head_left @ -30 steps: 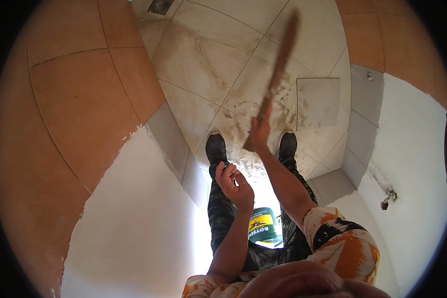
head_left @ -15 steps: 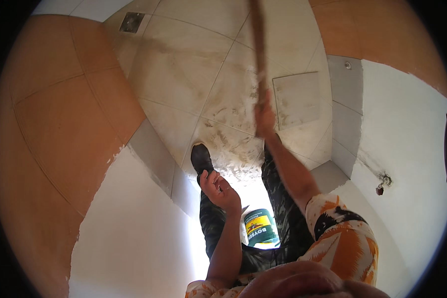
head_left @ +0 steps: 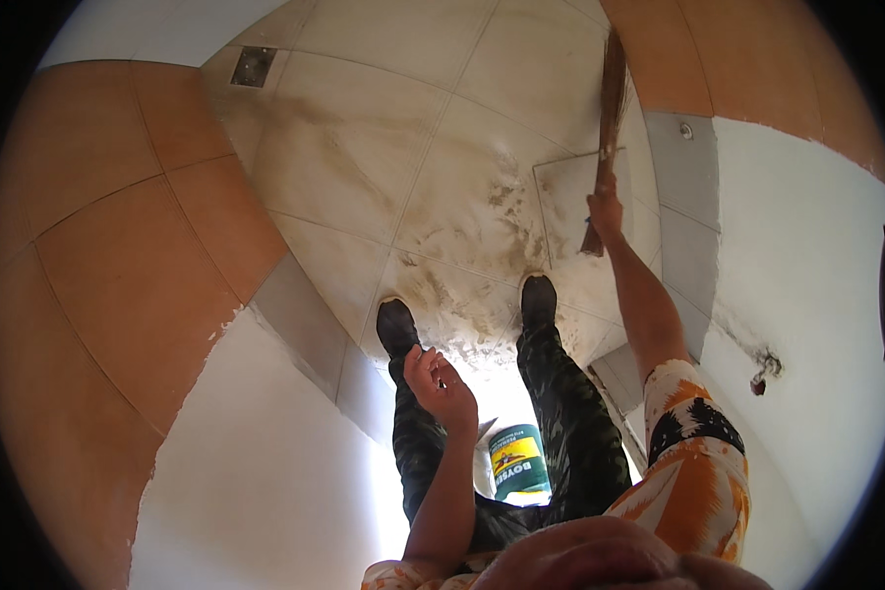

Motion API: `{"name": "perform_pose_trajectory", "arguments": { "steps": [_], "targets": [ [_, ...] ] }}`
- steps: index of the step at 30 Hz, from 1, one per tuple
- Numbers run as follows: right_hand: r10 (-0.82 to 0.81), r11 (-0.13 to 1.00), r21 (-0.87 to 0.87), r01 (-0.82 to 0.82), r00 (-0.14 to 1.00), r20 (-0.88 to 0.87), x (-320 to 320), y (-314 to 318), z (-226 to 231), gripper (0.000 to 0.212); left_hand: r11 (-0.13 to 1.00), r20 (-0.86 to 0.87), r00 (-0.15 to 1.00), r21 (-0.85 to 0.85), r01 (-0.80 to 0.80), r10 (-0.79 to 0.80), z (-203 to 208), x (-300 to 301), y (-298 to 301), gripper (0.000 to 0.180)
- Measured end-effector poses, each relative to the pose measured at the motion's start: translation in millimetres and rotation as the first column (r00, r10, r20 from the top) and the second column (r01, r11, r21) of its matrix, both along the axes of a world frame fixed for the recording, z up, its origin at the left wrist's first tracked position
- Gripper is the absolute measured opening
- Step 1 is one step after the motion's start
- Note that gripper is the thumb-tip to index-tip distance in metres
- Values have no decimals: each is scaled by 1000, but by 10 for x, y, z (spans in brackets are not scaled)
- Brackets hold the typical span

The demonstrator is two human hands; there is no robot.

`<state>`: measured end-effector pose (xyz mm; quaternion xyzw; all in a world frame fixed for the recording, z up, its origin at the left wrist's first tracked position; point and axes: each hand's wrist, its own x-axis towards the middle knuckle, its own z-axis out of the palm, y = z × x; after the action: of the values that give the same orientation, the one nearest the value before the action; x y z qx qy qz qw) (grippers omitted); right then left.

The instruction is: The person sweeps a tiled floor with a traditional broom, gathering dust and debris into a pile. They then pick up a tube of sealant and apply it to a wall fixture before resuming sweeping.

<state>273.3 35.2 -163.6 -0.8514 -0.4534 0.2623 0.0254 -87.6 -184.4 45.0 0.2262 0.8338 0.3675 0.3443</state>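
Observation:
My right hand (head_left: pixel 606 211) is wrapped around the lower part of a brown stick broom (head_left: pixel 612 108), a long bundle of thin twigs. The broom reaches forward along the right wall, its far end close to the foot of the orange tiles. A short butt of the bundle sticks out on the near side of my fist. My left hand (head_left: pixel 442 387) hangs over my left thigh, fingers loosely bent and apart, with nothing seen in it. Dark smudges and dust lie on the beige tiled floor (head_left: pixel 364 138) ahead of my shoes.
A square drain (head_left: pixel 254 67) is set in the floor at far left. A square floor panel (head_left: pixel 565 211) lies beneath the broom. Behind my legs stands a green and yellow paint bucket (head_left: pixel 519 464). Orange and grey tiled walls close in both sides; a pipe stub (head_left: pixel 759 385) juts out at right.
My right hand has swung the broom to the right, from the middle of the floor to the right wall. My left hand has barely moved.

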Motion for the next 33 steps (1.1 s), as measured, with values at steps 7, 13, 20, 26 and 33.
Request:
{"name": "perform_pose_trajectory", "arguments": {
  "steps": [7, 13, 20, 26, 33],
  "targets": [
    [389, 921, 96, -377, 895, -216, -1523, 331, -265, 94, 996, -7, 1000, 86, -24, 25, -75, -8, 59, 30],
    [81, 987, 148, -57, 983, -164, -1432, 1350, 8, 91, 997, 4, 999, 71, -35, 35, -76, -51, 7, 32],
    [428, 893, -85, -443, 891, -149, -2437, 1585, -163, 92, 999, 99, 995, 52, 17, -22, -63, 26, -32, 30],
    [636, 747, -43, -663, 732, -243, -3568, 1136, 282, 90, 999, 59, 998, 3, 35, -35, -89, -8, -10, 33],
    [324, 945, 40, -325, 913, -246, -3270, 1247, 513, 89, 1000, 82, 997, -31, -5, 7, -37, -93, -20, 29]
  ]
}}
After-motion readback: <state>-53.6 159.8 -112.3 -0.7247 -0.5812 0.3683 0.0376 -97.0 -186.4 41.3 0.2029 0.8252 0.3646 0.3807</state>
